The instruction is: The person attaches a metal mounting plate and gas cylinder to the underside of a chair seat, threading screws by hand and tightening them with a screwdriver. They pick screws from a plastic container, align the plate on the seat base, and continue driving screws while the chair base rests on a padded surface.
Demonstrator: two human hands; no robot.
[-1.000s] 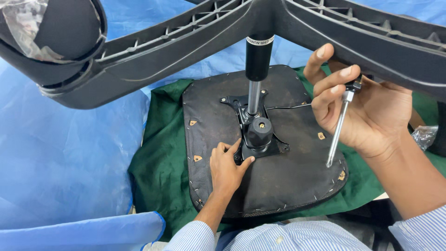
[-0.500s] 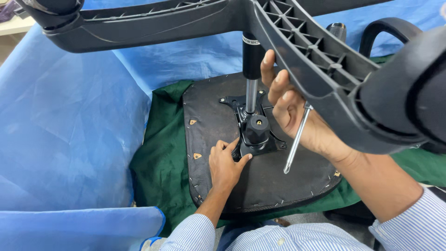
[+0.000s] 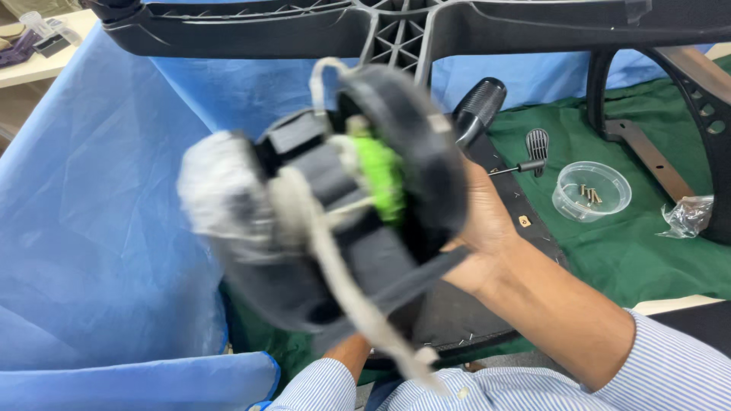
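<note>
Black plastic, badly blurred: a chair caster wheel [image 3: 358, 221] with a green hub and pale wrapping trailing off it filled the middle of the view, close to the camera. The right hand [image 3: 487, 228] sat behind it on its right side, palm and wrist showing, fingers hidden by the wheel; it looked closed around the piece, though how tightly could not be told. The left hand was hidden; only a bare left forearm [image 3: 352, 354] showed at the near edge under the wheel, coming out of a blue striped sleeve [image 3: 320, 392], and its grip could not be told.

Across the far top ran the black ribbed plastic star base of a chair [image 3: 396, 27]. Blue plastic sheeting [image 3: 91, 228] covered the left side. To the right lay a green cloth [image 3: 647, 259], and on it a clear round plastic cup of screws [image 3: 592, 190], with a small black ribbed lever [image 3: 537, 144] just left of it. A crumpled clear plastic bag [image 3: 687, 215] lay further right. The dark upturned seat pan [image 3: 457, 312] showed partly beneath the right wrist.
</note>
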